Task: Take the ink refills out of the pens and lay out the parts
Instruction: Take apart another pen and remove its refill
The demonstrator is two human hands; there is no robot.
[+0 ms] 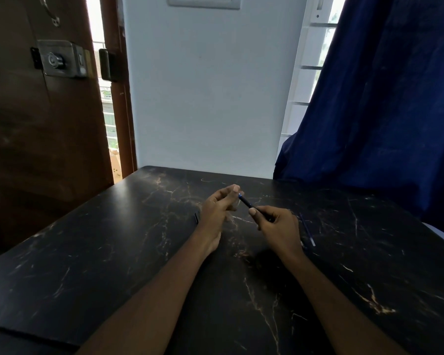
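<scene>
Head view: over the black marble-patterned worktop [113,252], my right hand [280,226] pinches a dark blue pen [246,201]; my left hand [215,211], fingers loosely spread, half-hides a small black part [197,218]. A thin refill [307,229] lies right.

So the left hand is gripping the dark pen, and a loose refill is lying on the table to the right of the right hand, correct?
Not quite. In the head view the right hand grips the dark pen; the left hand is open beside its tip, and whether it touches the tip is unclear. The rest holds: a loose refill lies on the table to the right of the right hand.
</scene>
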